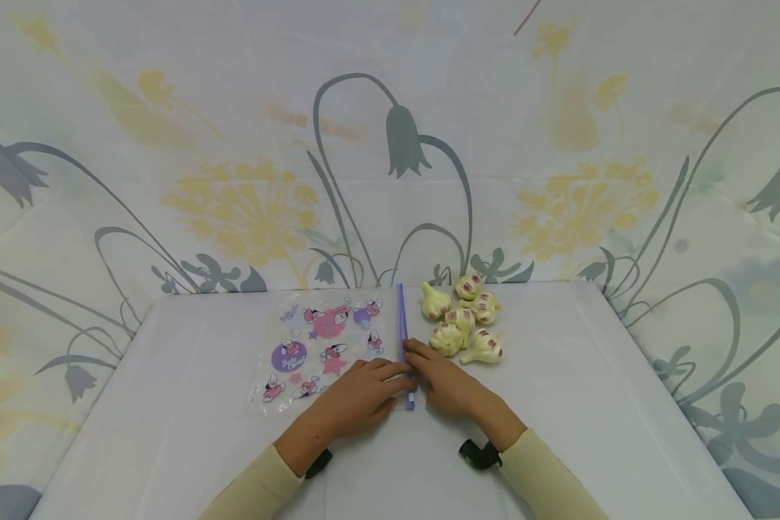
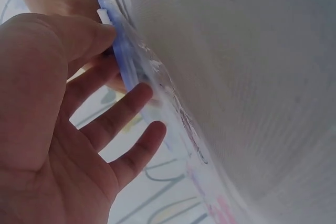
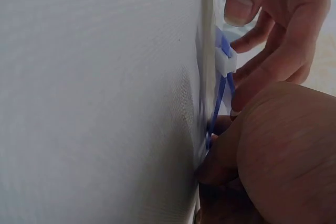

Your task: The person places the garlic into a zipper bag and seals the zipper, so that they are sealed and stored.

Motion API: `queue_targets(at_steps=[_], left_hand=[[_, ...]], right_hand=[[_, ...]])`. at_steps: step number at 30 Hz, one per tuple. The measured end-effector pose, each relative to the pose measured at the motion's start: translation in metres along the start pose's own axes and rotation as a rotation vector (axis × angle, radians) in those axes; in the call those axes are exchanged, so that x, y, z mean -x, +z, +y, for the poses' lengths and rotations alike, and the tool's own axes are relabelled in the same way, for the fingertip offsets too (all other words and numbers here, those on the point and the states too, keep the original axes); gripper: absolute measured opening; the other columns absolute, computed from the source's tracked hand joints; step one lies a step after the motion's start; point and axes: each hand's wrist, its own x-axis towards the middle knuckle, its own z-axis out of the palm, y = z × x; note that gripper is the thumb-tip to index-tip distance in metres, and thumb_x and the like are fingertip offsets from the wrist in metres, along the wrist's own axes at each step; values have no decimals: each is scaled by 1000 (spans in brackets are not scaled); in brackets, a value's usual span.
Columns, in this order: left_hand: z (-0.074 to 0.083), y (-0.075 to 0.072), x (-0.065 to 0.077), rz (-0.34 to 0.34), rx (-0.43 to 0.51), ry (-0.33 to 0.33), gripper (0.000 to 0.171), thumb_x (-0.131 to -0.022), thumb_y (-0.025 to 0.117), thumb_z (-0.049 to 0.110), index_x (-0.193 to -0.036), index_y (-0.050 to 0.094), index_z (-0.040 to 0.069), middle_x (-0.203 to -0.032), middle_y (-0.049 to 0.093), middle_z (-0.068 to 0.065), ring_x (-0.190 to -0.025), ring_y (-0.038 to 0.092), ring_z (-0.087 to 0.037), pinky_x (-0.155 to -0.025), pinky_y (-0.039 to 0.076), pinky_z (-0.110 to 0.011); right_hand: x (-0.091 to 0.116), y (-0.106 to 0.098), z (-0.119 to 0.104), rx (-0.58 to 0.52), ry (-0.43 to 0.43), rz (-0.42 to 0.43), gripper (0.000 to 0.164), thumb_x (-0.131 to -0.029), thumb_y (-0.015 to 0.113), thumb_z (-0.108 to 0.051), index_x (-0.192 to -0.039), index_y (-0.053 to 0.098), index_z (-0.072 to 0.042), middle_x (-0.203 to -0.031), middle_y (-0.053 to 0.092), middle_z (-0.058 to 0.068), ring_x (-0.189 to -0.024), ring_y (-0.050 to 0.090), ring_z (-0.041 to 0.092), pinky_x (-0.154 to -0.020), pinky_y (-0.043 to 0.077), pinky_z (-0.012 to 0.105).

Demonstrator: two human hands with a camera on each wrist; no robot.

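A clear zip bag (image 1: 357, 336) printed with pink and purple cartoon figures lies flat on the table, its purple zip strip (image 1: 401, 310) facing right. At the strip's near end sits a white slider (image 3: 226, 62). My right hand (image 1: 451, 383) pinches the strip just beyond the slider, its fingertips low against the tabletop. From the bag side my left hand (image 1: 364, 393) reaches over, fingers relaxed and spread, fingertips right at the strip. Two purple edges stand slightly apart between slider and right fingers in the right wrist view. Several garlic bulbs (image 1: 461, 318) with purplish streaks lie beyond the right hand.
The white-covered table (image 1: 578, 375) backs onto a flower-printed cloth (image 1: 247, 108), which also hangs at both sides. A dark wrist camera (image 1: 479, 455) sits under the right wrist, and another (image 1: 318, 464) under the left.
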Motion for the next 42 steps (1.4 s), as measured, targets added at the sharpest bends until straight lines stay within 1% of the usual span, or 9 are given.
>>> queue_targets(at_steps=[10,14,16,18,22,27,31,35,42], left_hand=[[4,3,-3,29,-100,-72,39,-102,70,24,-141,67,19,-146,58,-2,-127,60,-25,-96,55,-46],[5,7,-4,52,-135,-124,45,-98,75,24,-142,66,20,-139,56,-6,-116,61,-25,-87,57,-42],[7,9,-5,43,-127,-173,47,-98,76,25,-144,65,21,-139,56,-11,-117,61,-30,-89,58,-44],[9,12,-7,17,-112,-227,46,-99,74,25,-143,63,21,-142,57,-18,-124,62,-38,-94,58,-48],[17,15,-12,-34,-106,-308,37,-102,68,22,-138,60,16,-146,57,-30,-134,56,-53,-102,54,-58],[27,17,-17,-52,-167,-361,37,-101,66,23,-134,58,8,-144,61,-27,-133,59,-50,-99,56,-59],[31,18,-17,-34,-205,-394,40,-99,69,24,-134,60,7,-143,63,-25,-132,61,-47,-97,57,-58],[34,18,-18,-16,-205,-411,44,-98,70,24,-138,61,9,-143,63,-24,-132,60,-47,-97,56,-58],[44,16,-17,-32,-261,-456,48,-99,71,27,-137,61,1,-147,62,-19,-132,62,-43,-91,59,-59]], right_hand=[[-1,1,2,-2,-32,25,66,-88,51,20,-151,53,-2,-168,38,16,-156,34,39,-123,32,54],[0,1,2,-7,-20,20,65,-89,52,20,-151,53,1,-167,38,17,-156,33,40,-123,32,54],[0,1,2,-5,-22,22,64,-89,52,19,-151,52,3,-167,38,17,-156,34,40,-123,32,55],[0,2,3,-9,-23,23,63,-90,52,19,-151,52,3,-167,38,18,-156,34,41,-123,32,55],[0,2,3,-15,-31,23,65,-89,52,20,-152,51,2,-168,37,18,-156,33,41,-123,32,56],[0,2,4,0,-55,32,66,-89,52,20,-152,51,2,-167,38,19,-156,33,42,-123,32,57],[0,2,4,14,-69,40,64,-89,52,19,-151,51,4,-166,39,20,-155,35,43,-122,32,57],[0,1,4,18,-76,51,62,-90,52,20,-150,53,5,-165,40,21,-154,36,44,-122,33,57],[0,3,3,14,-71,43,63,-90,52,20,-150,52,5,-165,40,22,-154,35,44,-122,32,57]])
